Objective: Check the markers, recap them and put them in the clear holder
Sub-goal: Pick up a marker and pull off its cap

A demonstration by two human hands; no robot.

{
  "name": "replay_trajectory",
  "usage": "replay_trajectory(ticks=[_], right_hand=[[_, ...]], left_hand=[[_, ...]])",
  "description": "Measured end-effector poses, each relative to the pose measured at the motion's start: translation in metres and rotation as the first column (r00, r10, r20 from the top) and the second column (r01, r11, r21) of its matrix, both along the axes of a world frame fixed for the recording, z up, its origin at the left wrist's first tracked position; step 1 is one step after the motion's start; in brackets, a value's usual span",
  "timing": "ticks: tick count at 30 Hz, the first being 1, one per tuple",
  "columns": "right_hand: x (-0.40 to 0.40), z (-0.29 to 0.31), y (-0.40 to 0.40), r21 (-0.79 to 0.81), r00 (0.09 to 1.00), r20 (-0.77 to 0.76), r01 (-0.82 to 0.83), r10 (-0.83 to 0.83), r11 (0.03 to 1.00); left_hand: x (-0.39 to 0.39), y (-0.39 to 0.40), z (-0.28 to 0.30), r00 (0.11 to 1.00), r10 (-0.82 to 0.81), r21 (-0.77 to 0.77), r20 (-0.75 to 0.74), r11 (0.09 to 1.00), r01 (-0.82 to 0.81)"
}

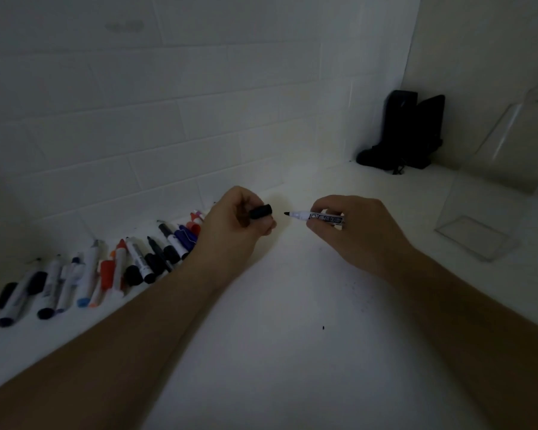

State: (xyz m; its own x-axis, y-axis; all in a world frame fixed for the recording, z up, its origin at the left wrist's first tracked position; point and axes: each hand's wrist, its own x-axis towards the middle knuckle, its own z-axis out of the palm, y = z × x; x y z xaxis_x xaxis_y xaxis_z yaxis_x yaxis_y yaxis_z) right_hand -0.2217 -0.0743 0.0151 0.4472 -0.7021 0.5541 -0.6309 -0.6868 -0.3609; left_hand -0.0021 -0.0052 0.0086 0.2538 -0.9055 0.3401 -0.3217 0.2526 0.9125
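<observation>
My right hand (351,231) pinches an uncapped white marker (311,216), its black tip pointing left. My left hand (233,225) grips its black cap (260,211), open end facing the tip, a small gap between them. Both are held just above the white counter. A row of several markers and loose caps (106,265), black, red, blue and purple, lies along the wall at the left, partly hidden behind my left wrist. The clear holder (479,225) stands on the counter to the right, with nothing visible inside it.
The white counter (292,305) meets a tiled wall behind and a corner at the right. A black object (410,135) leans in that corner. A clear sheet or stand (510,131) rests against the right wall.
</observation>
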Motion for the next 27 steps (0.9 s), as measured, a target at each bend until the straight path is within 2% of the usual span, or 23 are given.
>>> replay_trajectory(ticks=[4, 8, 15, 23, 25, 27], right_hand=[[0.002, -0.002, 0.003, 0.037, 0.999, 0.053, 0.005, -0.007, 0.999], [0.002, 0.001, 0.002, 0.001, 0.999, 0.046, -0.028, 0.027, 1.0], [0.002, -0.001, 0.001, -0.042, 0.996, -0.045, -0.081, 0.079, 0.996], [0.004, -0.001, 0.002, -0.156, 0.974, -0.223, -0.062, 0.026, 0.986], [0.005, 0.0, 0.002, -0.168, 0.973, -0.23, -0.047, 0.007, 0.985], [0.004, 0.001, 0.002, -0.168, 0.974, -0.226, -0.024, -0.015, 0.986]], left_hand=[[-0.005, 0.0, -0.001, 0.998, 0.009, 0.033, -0.067, 0.999, -0.006], [-0.007, -0.001, -0.001, 1.0, 0.018, 0.043, 0.006, 0.999, -0.018], [-0.002, -0.002, -0.003, 0.961, 0.054, 0.073, 0.273, 0.994, -0.076], [-0.008, 0.005, 0.002, 0.873, -0.001, 0.099, 0.489, 0.994, -0.054], [-0.01, 0.007, 0.004, 0.889, -0.046, 0.124, 0.455, 0.992, -0.013], [-0.011, 0.008, 0.005, 0.96, -0.118, 0.187, 0.253, 0.98, 0.071]])
